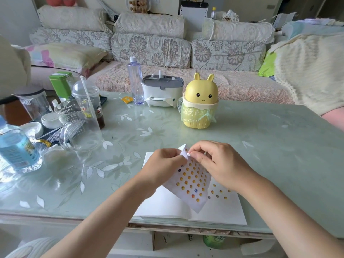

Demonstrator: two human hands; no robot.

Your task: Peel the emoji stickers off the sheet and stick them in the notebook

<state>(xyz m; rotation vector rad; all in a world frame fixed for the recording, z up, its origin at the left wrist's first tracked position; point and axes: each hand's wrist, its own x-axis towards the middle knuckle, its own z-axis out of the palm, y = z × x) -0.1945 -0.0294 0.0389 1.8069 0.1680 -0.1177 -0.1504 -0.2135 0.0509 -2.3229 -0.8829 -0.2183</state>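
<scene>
- Two bare forearms reach in from the bottom edge and meet over the open notebook [223,211], whose flat, plain white pages lie at the near edge of the counter [260,146].
- A few small round emoji stickers [221,191] sit on its right page.
- The sticker sheet [191,181] is thin, glossy white paper dotted with rows of yellow faces. It is held tilted above the notebook, its top corner bent up.
- The left hand [163,164], fingers curled, pinches the sheet's upper left edge.
- The right hand [219,162], knuckles up, nips the sheet near the top between thumb and forefinger.
- The counter is pale green glass with white leaf prints.
</scene>
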